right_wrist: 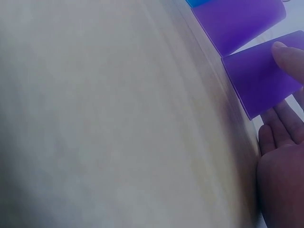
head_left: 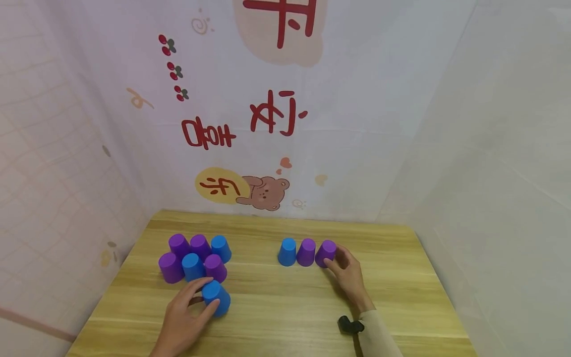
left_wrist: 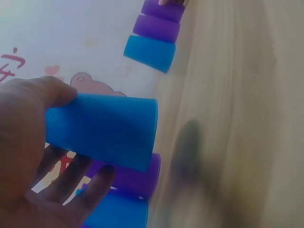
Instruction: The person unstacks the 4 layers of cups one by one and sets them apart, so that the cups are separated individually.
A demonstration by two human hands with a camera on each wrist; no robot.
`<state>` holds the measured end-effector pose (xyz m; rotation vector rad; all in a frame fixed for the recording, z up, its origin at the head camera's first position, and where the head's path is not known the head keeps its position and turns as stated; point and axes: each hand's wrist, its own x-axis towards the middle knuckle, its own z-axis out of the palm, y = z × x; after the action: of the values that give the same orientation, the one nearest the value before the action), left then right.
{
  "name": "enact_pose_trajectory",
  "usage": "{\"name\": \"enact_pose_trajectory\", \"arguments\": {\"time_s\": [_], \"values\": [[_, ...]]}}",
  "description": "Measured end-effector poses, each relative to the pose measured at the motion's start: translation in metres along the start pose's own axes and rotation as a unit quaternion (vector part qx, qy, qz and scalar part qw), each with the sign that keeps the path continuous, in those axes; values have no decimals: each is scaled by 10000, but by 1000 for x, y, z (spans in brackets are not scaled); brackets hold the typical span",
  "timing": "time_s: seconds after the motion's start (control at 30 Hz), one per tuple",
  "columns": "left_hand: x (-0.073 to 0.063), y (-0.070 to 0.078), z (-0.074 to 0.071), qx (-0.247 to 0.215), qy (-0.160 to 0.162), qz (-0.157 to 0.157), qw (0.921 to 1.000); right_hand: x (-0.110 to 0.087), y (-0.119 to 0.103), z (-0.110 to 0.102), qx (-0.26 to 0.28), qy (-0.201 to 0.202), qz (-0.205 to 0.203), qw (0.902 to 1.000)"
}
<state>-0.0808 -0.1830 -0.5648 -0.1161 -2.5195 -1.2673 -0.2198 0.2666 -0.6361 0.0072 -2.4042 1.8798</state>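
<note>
My left hand (head_left: 185, 312) grips an upside-down blue cup (head_left: 216, 298) between thumb and fingers, at the front of the left group of cups. In the left wrist view this blue cup (left_wrist: 104, 128) casts a shadow on the table beside it. My right hand (head_left: 350, 277) pinches the upside-down purple cup (head_left: 325, 254) at the right end of a row, thumb on its near side and fingers behind. Beside that cup stand another purple cup (head_left: 306, 253) and a blue cup (head_left: 287, 252). In the right wrist view, the held purple cup (right_wrist: 266, 73) has its rim at the tabletop.
Several upside-down cups stand close together in two rows at the left, among them a blue cup (head_left: 193, 267) and a purple cup (head_left: 171, 267). The wooden table (head_left: 267, 317) meets a printed cloth (head_left: 357, 124) at the back. A black strap piece (head_left: 350, 325) sits by my right sleeve.
</note>
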Motion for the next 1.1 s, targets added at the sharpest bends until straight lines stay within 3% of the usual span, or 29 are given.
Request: {"name": "enact_pose_trajectory", "arguments": {"time_s": [0.3,0.67,1.1], "values": [[-3,-11,-4,247,86,-511,9983,2,2,0,-58,40,-65,10000],[-5,-25,1,172,478,-482,9975,1,3,-1,-16,-32,-47,10000],[-2,-29,5,252,482,-650,9964,1,1,0,75,-25,-26,10000]]}}
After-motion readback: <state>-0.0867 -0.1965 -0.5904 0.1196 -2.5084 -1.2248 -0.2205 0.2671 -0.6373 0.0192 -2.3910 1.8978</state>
